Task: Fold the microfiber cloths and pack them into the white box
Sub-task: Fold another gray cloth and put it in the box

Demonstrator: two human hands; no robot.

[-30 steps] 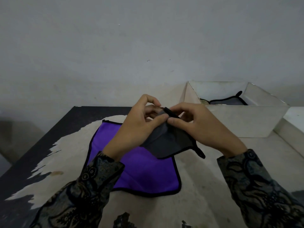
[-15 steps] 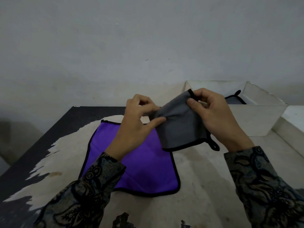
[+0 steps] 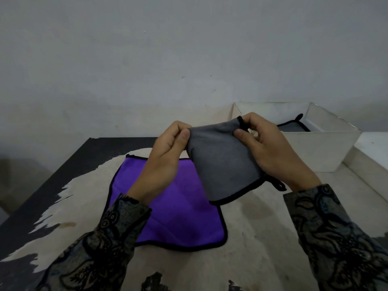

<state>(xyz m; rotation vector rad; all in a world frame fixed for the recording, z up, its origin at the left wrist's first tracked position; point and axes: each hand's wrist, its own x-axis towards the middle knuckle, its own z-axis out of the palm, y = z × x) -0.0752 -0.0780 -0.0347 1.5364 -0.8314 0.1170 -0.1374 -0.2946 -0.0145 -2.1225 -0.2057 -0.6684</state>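
We see worn table [image 3: 262, 238]; purple cloth [image 3: 178, 206] lies flat at left-centre, unfolded. Left hand [image 3: 161, 164] pinches left edge of folded grey cloth [image 3: 222, 164], held in air above purple one. Right hand [image 3: 270, 150] pinches its top right corner. White box [image 3: 315, 150] sits at right, another grey cloth [image 3: 291, 128] inside. Risk, we judge: limp fold springs open if either pinch slackens. Near box wall stands between cloth and box interior.

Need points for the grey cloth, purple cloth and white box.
grey cloth [image 3: 222, 162], head view, middle of the held panel.
purple cloth [image 3: 184, 217], head view, flat centre on the table.
white box [image 3: 310, 152], head view, front outer wall.
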